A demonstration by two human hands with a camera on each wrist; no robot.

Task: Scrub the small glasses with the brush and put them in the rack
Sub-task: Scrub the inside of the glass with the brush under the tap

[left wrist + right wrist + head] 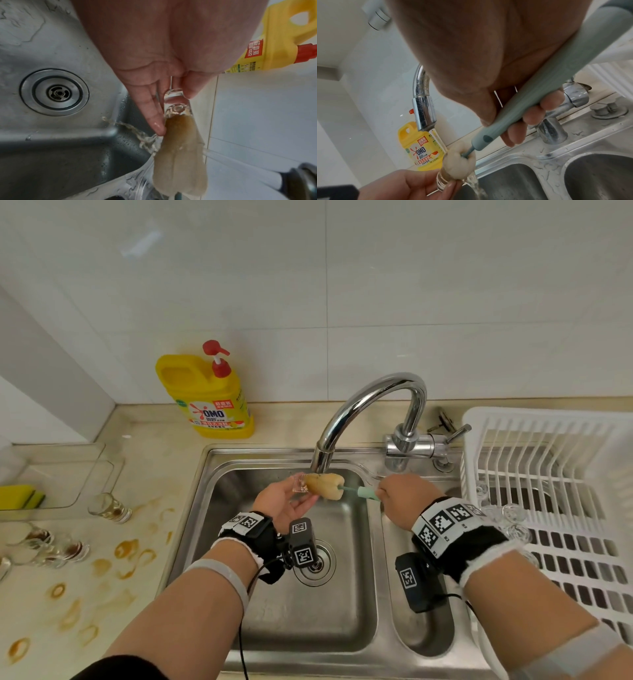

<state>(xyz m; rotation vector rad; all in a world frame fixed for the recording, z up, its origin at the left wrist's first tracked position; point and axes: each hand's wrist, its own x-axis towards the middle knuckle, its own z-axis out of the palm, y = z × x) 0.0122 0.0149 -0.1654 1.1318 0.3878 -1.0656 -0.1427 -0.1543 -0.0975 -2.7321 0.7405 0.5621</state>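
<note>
Gripping the pale green brush handle (537,97), her right hand (406,494) pushes its tan sponge head (324,485) into a small clear glass (299,485) pinched in the left hand (286,503) under the tap, glass mostly hidden.

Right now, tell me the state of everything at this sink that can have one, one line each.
Tap: running, water falling on the brush.
Small glass: on its side, pinched in the left hand.
Brush: sponge head pushed into the glass, handle gripped by the right hand.
Sink: wet, drain open.
Glasses on the counter: stained brown, unwashed.
Rack: holds some clear glasses.
Soap bottle: upright, untouched.
</note>
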